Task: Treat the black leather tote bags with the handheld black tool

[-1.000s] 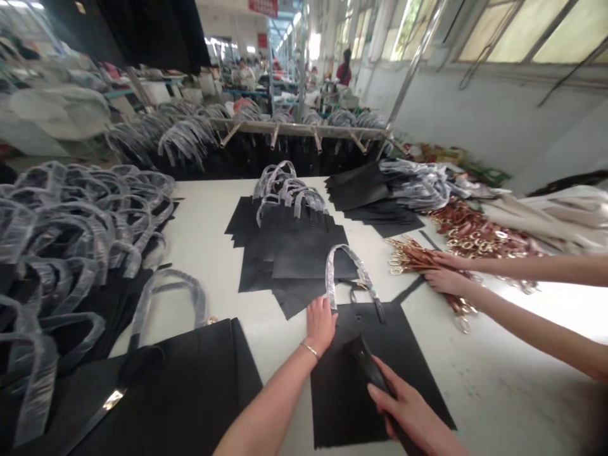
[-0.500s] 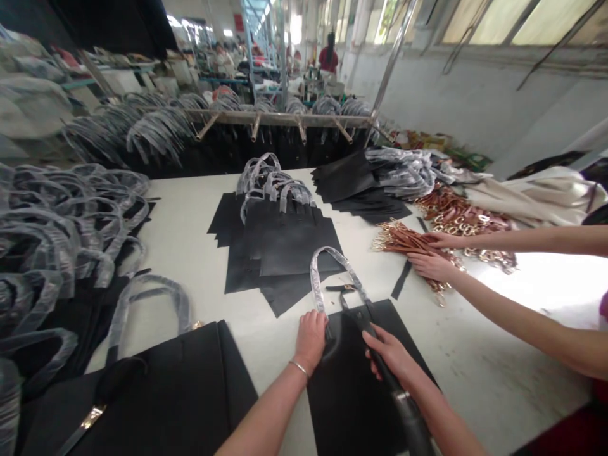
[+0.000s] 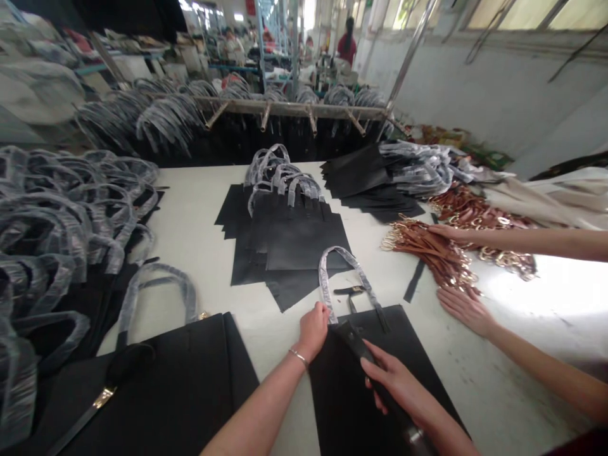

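A black bag panel (image 3: 380, 392) lies flat in front of me, its plastic-wrapped handle (image 3: 349, 253) arching away over the table. My left hand (image 3: 313, 329) is closed at the left foot of that handle, pinching it by the panel's top edge. My right hand (image 3: 387, 373) is wrapped round a long black hand tool (image 3: 354, 342) with a metal ring low on its body; its exact kind is unclear. The tool's broad tip is over the panel near the handle's left foot. A small black strap with a gold-coloured fitting (image 3: 351, 291) lies inside the handle's arch.
Stacked black panels with wrapped handles (image 3: 304, 234) lie ahead, and another pile (image 3: 365, 177) lies farther right. Bags (image 3: 156, 380) crowd the left. A co-worker's hands (image 3: 468, 310) touch a bundle of brown straps with gold-coloured clasps (image 3: 427, 247). A metal rack (image 3: 285, 109) stands behind.
My right hand has swung the tool's tip left, from the handle's right foot to its left foot. One co-worker hand has moved to the near end of the brown straps. The view has shifted slightly.
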Demonstrator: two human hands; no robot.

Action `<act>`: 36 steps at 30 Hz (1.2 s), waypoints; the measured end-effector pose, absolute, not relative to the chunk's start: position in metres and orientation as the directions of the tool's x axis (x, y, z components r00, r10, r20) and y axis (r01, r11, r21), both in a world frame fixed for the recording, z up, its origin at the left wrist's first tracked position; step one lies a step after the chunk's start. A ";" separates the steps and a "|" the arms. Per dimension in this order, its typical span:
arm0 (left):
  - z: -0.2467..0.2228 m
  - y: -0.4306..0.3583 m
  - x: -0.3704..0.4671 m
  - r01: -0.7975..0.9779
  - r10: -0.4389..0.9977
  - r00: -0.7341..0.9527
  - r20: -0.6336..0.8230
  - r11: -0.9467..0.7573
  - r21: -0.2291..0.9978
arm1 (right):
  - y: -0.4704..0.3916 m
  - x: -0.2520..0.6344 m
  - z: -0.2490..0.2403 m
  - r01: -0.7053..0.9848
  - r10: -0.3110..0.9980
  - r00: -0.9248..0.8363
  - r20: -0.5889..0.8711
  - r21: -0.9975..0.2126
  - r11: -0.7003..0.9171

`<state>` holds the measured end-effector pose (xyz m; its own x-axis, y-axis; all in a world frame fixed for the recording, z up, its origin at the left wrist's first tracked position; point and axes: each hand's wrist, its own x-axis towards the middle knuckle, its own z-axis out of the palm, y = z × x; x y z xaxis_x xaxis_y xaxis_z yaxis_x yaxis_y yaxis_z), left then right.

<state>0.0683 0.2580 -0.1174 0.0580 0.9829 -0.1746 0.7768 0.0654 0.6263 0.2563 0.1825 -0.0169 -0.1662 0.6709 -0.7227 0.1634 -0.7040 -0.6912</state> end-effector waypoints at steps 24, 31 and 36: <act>-0.118 0.249 0.075 0.537 0.936 0.270 -0.227 0.049 0.842 | 0.172 0.267 -0.008 0.099 0.743 -0.014 -0.670 -0.740 -0.665; -0.124 0.253 0.075 0.464 0.957 0.198 -0.211 0.097 0.880 | 0.163 0.272 -0.015 0.130 0.720 -0.040 -0.692 -0.719 -0.683; -0.130 0.257 0.075 0.381 0.966 0.127 -0.226 0.163 0.910 | 0.159 0.266 -0.020 0.144 0.703 -0.128 -0.699 -0.715 -0.684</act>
<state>0.0754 0.2566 -0.1301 0.1266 0.9658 -0.2262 0.3810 0.1632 0.9101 0.2656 0.1591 -0.0197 -0.1280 0.7033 -0.6992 0.1439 -0.6844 -0.7148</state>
